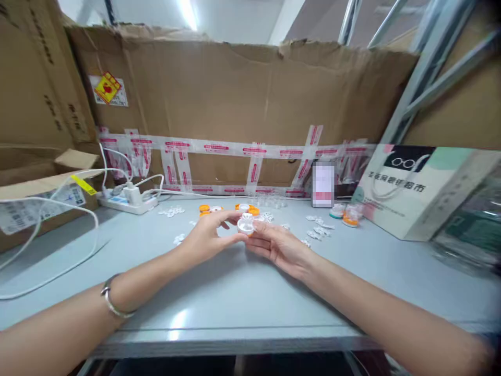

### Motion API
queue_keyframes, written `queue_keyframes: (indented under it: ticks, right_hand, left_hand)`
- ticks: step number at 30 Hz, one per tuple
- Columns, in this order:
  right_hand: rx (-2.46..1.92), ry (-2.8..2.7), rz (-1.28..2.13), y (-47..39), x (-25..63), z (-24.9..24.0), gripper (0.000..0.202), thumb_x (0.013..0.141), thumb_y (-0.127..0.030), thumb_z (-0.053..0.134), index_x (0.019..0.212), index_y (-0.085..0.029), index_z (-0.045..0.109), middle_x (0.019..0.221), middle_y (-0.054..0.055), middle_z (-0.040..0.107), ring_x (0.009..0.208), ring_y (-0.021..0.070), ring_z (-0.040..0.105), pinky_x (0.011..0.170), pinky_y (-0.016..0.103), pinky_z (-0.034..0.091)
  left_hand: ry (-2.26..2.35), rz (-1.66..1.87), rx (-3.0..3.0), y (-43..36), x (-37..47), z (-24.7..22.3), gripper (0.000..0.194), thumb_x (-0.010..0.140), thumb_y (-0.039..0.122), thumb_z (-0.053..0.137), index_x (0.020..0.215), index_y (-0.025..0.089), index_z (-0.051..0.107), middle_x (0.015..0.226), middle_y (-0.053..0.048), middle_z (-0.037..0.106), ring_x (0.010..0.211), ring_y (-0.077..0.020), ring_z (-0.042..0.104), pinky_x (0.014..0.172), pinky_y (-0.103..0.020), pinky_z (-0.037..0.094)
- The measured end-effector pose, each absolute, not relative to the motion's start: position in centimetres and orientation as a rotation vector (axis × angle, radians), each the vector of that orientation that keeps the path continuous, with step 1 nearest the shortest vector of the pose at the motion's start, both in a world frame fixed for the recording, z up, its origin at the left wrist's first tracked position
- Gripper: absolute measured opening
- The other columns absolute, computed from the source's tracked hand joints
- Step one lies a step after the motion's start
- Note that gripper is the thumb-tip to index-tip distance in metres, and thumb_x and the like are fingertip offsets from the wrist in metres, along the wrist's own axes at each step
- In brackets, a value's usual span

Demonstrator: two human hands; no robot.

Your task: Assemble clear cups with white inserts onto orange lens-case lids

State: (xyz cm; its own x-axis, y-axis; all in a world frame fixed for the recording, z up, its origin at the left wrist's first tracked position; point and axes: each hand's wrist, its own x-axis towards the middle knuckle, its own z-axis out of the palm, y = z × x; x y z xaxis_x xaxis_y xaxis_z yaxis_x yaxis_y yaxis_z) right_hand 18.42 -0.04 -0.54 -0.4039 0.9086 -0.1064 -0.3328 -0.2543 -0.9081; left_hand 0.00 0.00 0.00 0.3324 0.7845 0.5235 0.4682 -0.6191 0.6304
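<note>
Between my two hands, above the middle of the table, is a small round white case (246, 224) with a bit of orange at its lower edge. My left hand (213, 232) touches its left side with thumb and fingers. Around its right side and underneath, the fingers of my right hand (276, 244) are closed. Orange-and-white parts (204, 209) lie behind my left hand, and another orange piece (253, 210) sits just behind the case. Small white pieces (320, 230) are scattered to the right, with more white pieces (171, 211) to the left.
A power strip (129, 201) with white cables stands at the left beside an open cardboard box (43, 209). At the back right are a phone (323, 184), round orange-and-clear cases (351, 215), a paper bag (415, 193) and a clear plastic container (472, 224). Cardboard (235, 94) walls the back.
</note>
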Motion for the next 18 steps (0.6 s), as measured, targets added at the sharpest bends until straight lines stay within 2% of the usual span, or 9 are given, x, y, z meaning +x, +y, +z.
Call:
queue_keyframes:
  ticks: [8, 12, 13, 15, 17, 18]
  right_hand:
    - [-0.829, -1.176, 1.767, -0.1, 17.7, 1.0, 0.022, 0.078, -0.033, 0.063, 0.094, -0.018, 0.064, 0.086, 0.003, 0.071, 0.080, 0.0112, 0.066, 0.083, 0.026, 0.051]
    - [-0.938, -1.540, 1.661, 2.4, 18.4, 2.6, 0.033, 0.078, -0.047, 0.058, 0.094, -0.018, 0.062, 0.087, 0.007, 0.071, 0.081, 0.0153, 0.066, 0.079, 0.030, 0.052]
    - [-1.029, -1.668, 1.519, 3.9, 19.1, 3.0, 0.036, 0.079, -0.049, 0.055, 0.093, -0.017, 0.061, 0.083, 0.008, 0.071, 0.076, 0.0170, 0.067, 0.075, 0.032, 0.053]
    - [-1.223, -1.819, 0.911, 7.5, 21.0, 3.6, 0.033, 0.081, -0.046, 0.054, 0.089, -0.015, 0.062, 0.078, 0.009, 0.069, 0.069, 0.0161, 0.065, 0.069, 0.031, 0.052]
    - [-1.395, -1.900, 0.229, 11.1, 23.1, 3.5, 0.028, 0.084, -0.039, 0.050, 0.090, -0.015, 0.063, 0.081, 0.008, 0.068, 0.073, 0.0162, 0.063, 0.070, 0.030, 0.050]
    - [-1.430, -1.912, 0.123, 12.6, 24.0, 3.1, 0.023, 0.079, -0.034, 0.058, 0.088, -0.014, 0.065, 0.083, 0.009, 0.067, 0.079, 0.0185, 0.062, 0.074, 0.032, 0.048]
  left_hand:
    - [0.855, 1.267, 1.629, -0.2, 0.7, -0.1, 0.033, 0.072, 0.033, 0.067, 0.099, 0.016, 0.057, 0.099, -0.006, 0.066, 0.091, -0.0174, 0.061, 0.085, -0.034, 0.047]
    - [0.905, 1.298, 1.501, -0.5, 0.5, 0.5, 0.033, 0.071, 0.032, 0.068, 0.098, 0.016, 0.057, 0.097, -0.007, 0.066, 0.090, -0.0173, 0.061, 0.085, -0.033, 0.045]
    - [0.919, 1.314, 1.488, -0.5, 0.3, 0.6, 0.033, 0.071, 0.032, 0.068, 0.098, 0.016, 0.057, 0.097, -0.007, 0.066, 0.090, -0.0175, 0.060, 0.085, -0.033, 0.044]
    - [0.933, 1.341, 1.473, -0.5, 0.1, 0.7, 0.033, 0.072, 0.034, 0.067, 0.099, 0.017, 0.057, 0.099, -0.007, 0.065, 0.092, -0.0178, 0.059, 0.084, -0.033, 0.044]
    - [0.937, 1.345, 1.463, -0.5, 0.0, 0.6, 0.034, 0.073, 0.034, 0.067, 0.100, 0.017, 0.057, 0.099, -0.007, 0.065, 0.092, -0.0179, 0.059, 0.084, -0.033, 0.043]
    - [0.937, 1.340, 1.461, -0.4, -0.1, 0.6, 0.034, 0.073, 0.034, 0.067, 0.101, 0.018, 0.056, 0.099, -0.007, 0.065, 0.092, -0.0178, 0.058, 0.084, -0.033, 0.043]
